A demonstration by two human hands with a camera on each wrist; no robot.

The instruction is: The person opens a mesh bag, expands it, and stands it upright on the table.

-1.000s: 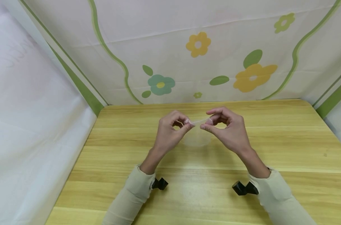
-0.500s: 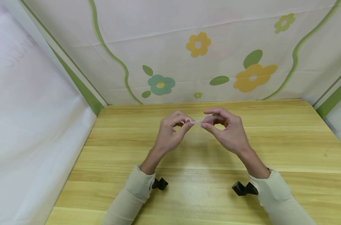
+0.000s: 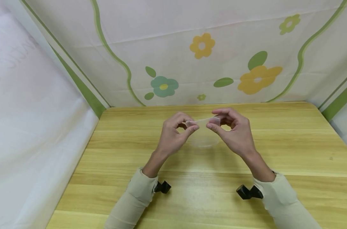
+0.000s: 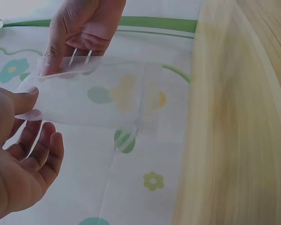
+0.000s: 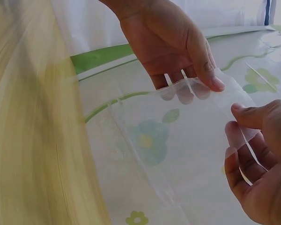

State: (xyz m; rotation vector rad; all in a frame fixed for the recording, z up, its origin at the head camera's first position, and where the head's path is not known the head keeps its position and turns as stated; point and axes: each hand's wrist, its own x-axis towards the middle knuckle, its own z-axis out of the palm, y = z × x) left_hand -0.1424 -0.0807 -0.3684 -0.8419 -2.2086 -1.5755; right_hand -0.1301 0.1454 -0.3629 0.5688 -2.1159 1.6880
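A thin, see-through plastic bag [image 3: 204, 137] hangs between both hands above the table. My left hand [image 3: 174, 134] pinches its upper left edge between thumb and fingers. At the upper right edge, the thumb and fingers of my right hand [image 3: 234, 132] pinch the film, with the index finger raised above it. In the left wrist view the clear bag [image 4: 103, 96] stretches out from the fingertips, and the wall pattern shows through. Fingers of the left hand [image 5: 171, 44] show through the film in the right wrist view. Its lower edge hangs free.
A wood-grain table [image 3: 202, 197] lies beneath the hands. Behind it stands a pale cloth wall [image 3: 162, 54] printed with flowers and green lines. White cloth [image 3: 33, 127] drops along the left side. Black wrist mounts [image 3: 163, 187] stick out from both sleeves.
Half a second ago the bag's top edge was more bunched and the hands were closer together. The right hand has shifted slightly right, the top edge is straighter, and more of the film shows below.
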